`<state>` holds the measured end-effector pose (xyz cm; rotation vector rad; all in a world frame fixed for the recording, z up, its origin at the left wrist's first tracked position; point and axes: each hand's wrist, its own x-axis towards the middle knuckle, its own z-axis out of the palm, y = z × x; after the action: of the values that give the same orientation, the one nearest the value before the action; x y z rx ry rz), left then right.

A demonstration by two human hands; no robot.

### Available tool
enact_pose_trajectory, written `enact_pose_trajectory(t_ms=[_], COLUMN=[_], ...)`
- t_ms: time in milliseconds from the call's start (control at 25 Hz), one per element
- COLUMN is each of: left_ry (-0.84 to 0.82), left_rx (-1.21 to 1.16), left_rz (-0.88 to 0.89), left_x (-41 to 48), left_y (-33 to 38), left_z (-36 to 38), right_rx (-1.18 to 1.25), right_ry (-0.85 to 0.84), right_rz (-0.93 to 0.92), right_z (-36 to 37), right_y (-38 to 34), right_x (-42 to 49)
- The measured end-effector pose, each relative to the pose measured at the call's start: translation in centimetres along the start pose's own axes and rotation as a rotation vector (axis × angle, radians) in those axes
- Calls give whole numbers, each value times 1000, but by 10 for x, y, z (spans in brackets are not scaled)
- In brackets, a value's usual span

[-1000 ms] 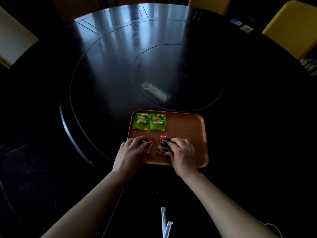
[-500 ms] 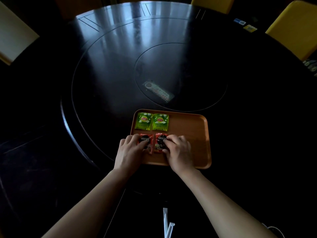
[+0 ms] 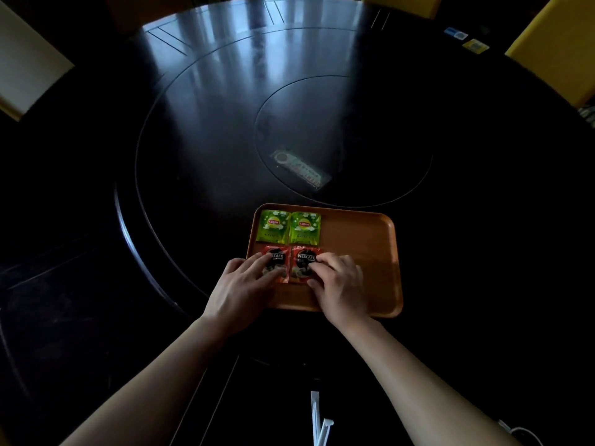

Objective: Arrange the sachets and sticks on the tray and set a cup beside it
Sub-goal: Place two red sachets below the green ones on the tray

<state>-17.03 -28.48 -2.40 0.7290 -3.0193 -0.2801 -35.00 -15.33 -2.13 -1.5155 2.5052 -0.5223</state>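
On the orange rectangular wooden tray [image 3: 357, 249], two green Lipton sachets [image 3: 288, 226] lie side by side at the far left. Just below, the left hand [image 3: 240, 289] rests flat, fingers extended, on one red Nescafé sachet [image 3: 276, 256]; the right hand [image 3: 338, 284] pinches the neighbouring red Nescafé sachet [image 3: 302, 262]. White paper sticks [image 3: 318, 423] lie on the dark round table [image 3: 193, 156], well apart.
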Motion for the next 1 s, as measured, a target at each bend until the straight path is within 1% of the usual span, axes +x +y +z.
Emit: enact_pose_trajectory(t_ms=[160, 320, 760, 840, 920, 1000], left_ry=[-36, -55, -41, -25, -33, 6], left_rx=[13, 12, -77, -99, -109, -130], left_rz=[-44, -30, -23, -41, -20, -22], left_x=[3, 1, 3, -7, -32, -33], left_y=[-4, -7, -9, -6, 11, 13], left_z=[-3, -2, -3, -3, 5, 5], right_rx=[-5, -2, 4, 23, 54, 121], right_ry=[-4, -6, 9, -3, -15, 25], right_rz=[1, 17, 4, 4, 30, 18], right_z=[1, 3, 7, 6, 6, 5], right_y=[-5, -6, -6, -5, -4, 2], right_x=[3, 5, 10, 1, -31, -33])
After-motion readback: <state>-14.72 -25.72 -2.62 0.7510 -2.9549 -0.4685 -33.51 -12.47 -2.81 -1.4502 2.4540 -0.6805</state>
